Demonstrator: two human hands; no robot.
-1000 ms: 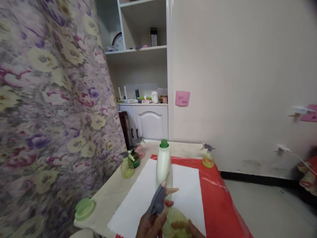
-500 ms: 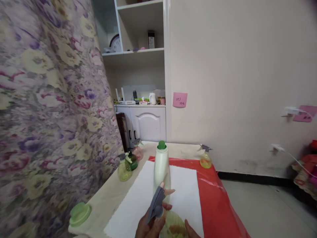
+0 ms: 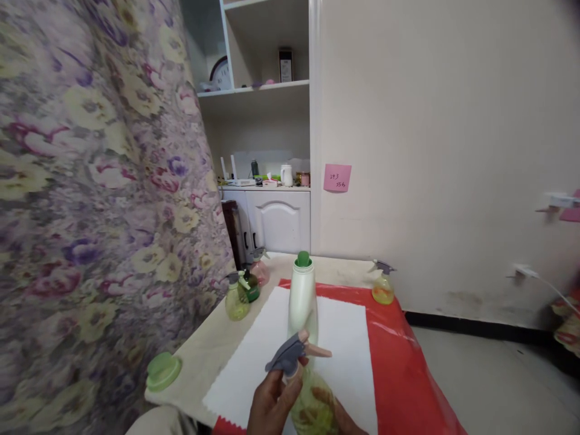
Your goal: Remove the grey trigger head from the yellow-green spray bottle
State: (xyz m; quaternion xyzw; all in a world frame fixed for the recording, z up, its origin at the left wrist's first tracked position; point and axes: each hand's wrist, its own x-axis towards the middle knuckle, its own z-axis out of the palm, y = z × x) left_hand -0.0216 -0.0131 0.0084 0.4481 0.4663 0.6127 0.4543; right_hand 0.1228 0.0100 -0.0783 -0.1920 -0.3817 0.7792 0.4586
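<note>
The trigger head (image 3: 286, 355) of the held spray bottle (image 3: 312, 403) has swung round: half a second ago its grey lever stood steep, and now it lies much flatter, with the pale pink nozzle (image 3: 319, 350) pointing toward the table's right edge. That suggests the head is being turned on the bottle's neck; whether it is tightening or loosening I cannot tell.

The left hand (image 3: 273, 403) pinches the neck between thumb and fingers, just under the head. The right hand (image 3: 345, 418) is curled round the side of the body, and its fingers seem to show through the clear wall. The spray bottle is at the table's near edge, over the near part of a white sheet (image 3: 344, 338), tilted a little; whether its base rests on anything is out of view.

Directly beyond it, a tall pale bottle (image 3: 301, 302) with a green piece in its mouth stands upright on the sheet. The head overlaps it in view, so it looks like the main obstacle to reaching forward. A red sheet (image 3: 399, 368) runs along the right edge, with a yellow sprayer (image 3: 383, 289) near the far right corner. By the left edge stand a yellow-green sprayer (image 3: 237, 302), a dark green bottle (image 3: 252, 290) and a pink sprayer (image 3: 260, 272); a green lid (image 3: 163, 370) lies at the near left corner of the table (image 3: 211, 341).
</note>
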